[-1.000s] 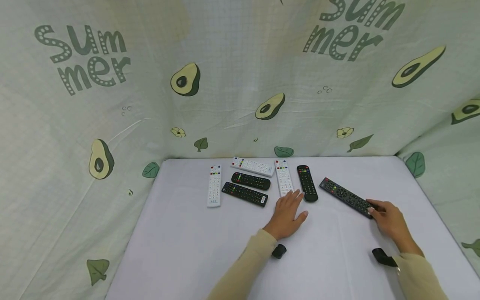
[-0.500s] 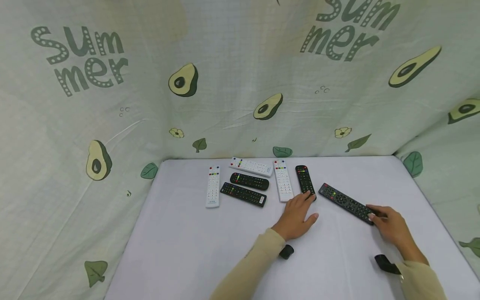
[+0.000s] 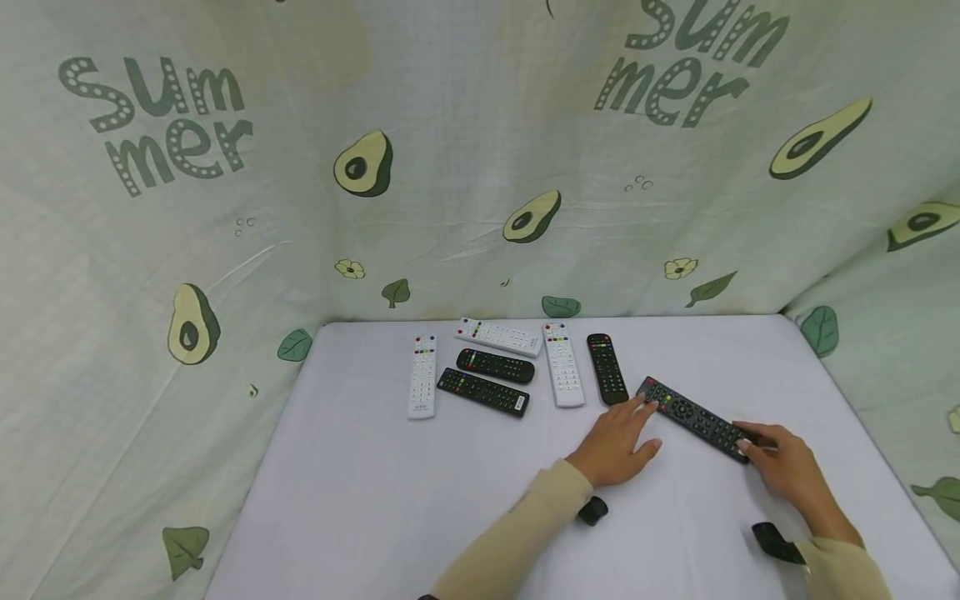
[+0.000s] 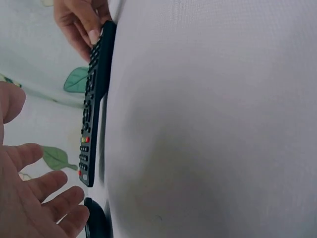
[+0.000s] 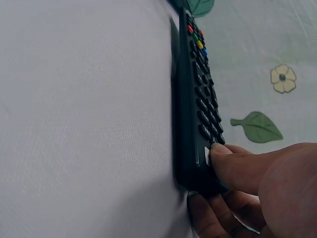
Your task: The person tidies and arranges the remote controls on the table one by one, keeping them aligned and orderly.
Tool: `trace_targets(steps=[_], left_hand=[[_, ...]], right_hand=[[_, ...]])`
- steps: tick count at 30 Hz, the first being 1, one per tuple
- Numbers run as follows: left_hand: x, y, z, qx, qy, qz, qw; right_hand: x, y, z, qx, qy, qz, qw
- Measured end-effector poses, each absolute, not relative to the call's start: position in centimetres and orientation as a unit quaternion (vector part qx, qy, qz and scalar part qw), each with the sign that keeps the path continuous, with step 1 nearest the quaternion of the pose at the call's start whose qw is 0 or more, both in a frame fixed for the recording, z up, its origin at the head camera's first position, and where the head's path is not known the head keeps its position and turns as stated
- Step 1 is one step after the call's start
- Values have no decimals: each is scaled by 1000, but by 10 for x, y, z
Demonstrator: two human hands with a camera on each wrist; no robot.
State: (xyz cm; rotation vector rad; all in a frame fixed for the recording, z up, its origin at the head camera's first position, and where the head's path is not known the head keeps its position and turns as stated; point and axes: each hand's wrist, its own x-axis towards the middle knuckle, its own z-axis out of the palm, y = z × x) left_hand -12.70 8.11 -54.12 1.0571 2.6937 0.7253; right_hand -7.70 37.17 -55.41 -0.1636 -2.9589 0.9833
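Observation:
A long black remote control [image 3: 693,417] lies slantwise at the right of the table. My right hand [image 3: 783,467] pinches its near end, the thumb on top and fingers beneath in the right wrist view, where the remote's colored buttons [image 5: 199,44] point away. My left hand [image 3: 617,442] is spread with fingers extended, its fingertips at the remote's far end in the head view. In the left wrist view the left fingers [image 4: 49,183] are apart from the remote [image 4: 94,104]. A shorter black remote [image 3: 607,371] lies just beyond the left fingertips.
Left of these, a white remote [image 3: 562,367] stands lengthwise. Farther left lie a slanted white remote [image 3: 498,337], two slanted black remotes, the upper [image 3: 495,365] and lower [image 3: 483,392], and another white remote [image 3: 422,377]. A printed cloth [image 3: 450,125] hangs behind the white table [image 3: 337,500].
My left hand has moved right, from the white remote past the shorter black one to the long remote's far end. The right hand has drawn the long remote slightly nearer.

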Motion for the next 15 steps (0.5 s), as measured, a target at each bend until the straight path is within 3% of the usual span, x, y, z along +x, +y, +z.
trace_targets(steps=[15], left_hand=[[-125,98,-550,288,913,265,115]], right_hand=[[-65,377,-556,-28,-952,301,43]])
